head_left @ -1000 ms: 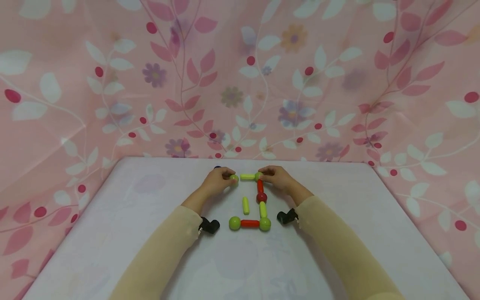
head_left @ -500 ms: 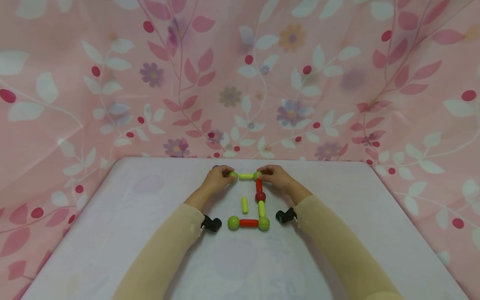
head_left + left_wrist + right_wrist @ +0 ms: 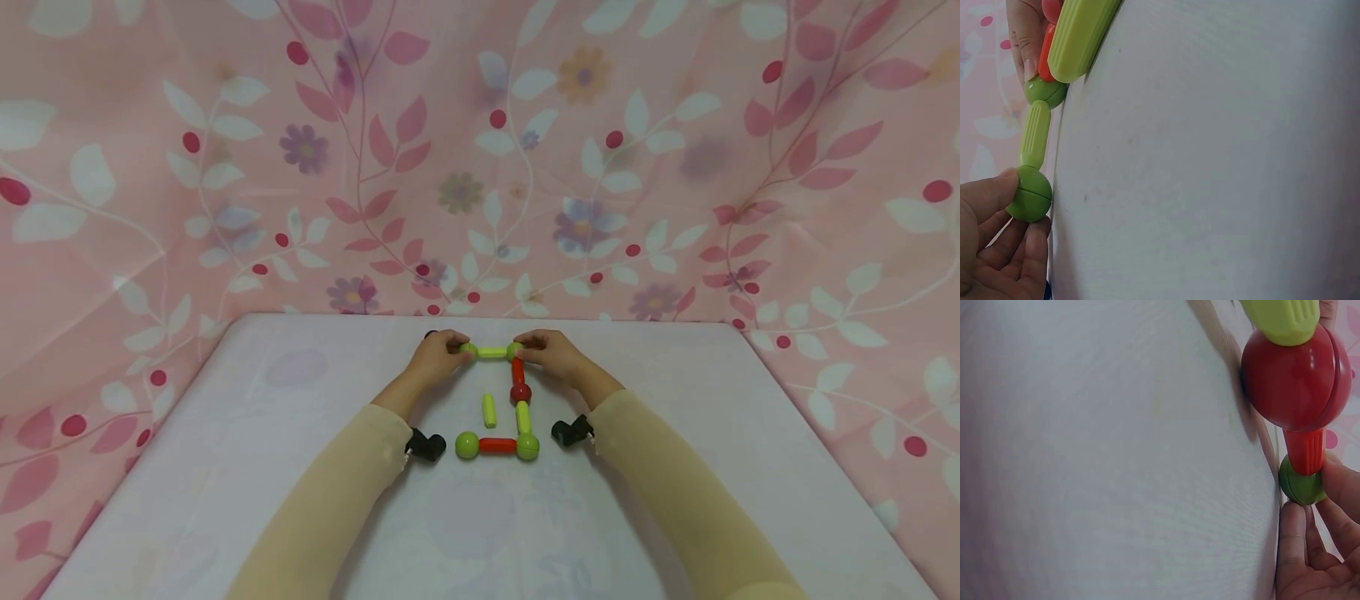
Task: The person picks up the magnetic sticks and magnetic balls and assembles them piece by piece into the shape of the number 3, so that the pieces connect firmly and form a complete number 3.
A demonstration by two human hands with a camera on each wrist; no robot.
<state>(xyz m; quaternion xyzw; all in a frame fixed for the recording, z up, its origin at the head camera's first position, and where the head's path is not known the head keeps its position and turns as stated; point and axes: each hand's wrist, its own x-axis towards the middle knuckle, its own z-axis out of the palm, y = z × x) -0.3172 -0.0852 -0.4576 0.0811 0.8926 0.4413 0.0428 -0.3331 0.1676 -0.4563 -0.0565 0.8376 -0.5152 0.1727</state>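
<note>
At the far end of the table my left hand pinches a green ball between thumb and fingers. A yellow-green rod joins that ball to a second green ball, which the thumb and fingers of my right hand hold. From there a red rod, a red ball and another yellow-green rod run towards me to a near green ball. A red rod links this to one more green ball on its left.
A loose yellow-green rod lies inside the chain's open side. Behind my left hand peeks a dark blue thing, mostly hidden. A pink floral cloth hangs behind the white-covered table. Black wrist cameras flank the chain.
My left hand has brought its green ball rightwards against the end of the far yellow-green rod, closing the small gap there. My right hand keeps its hold, nearly still.
</note>
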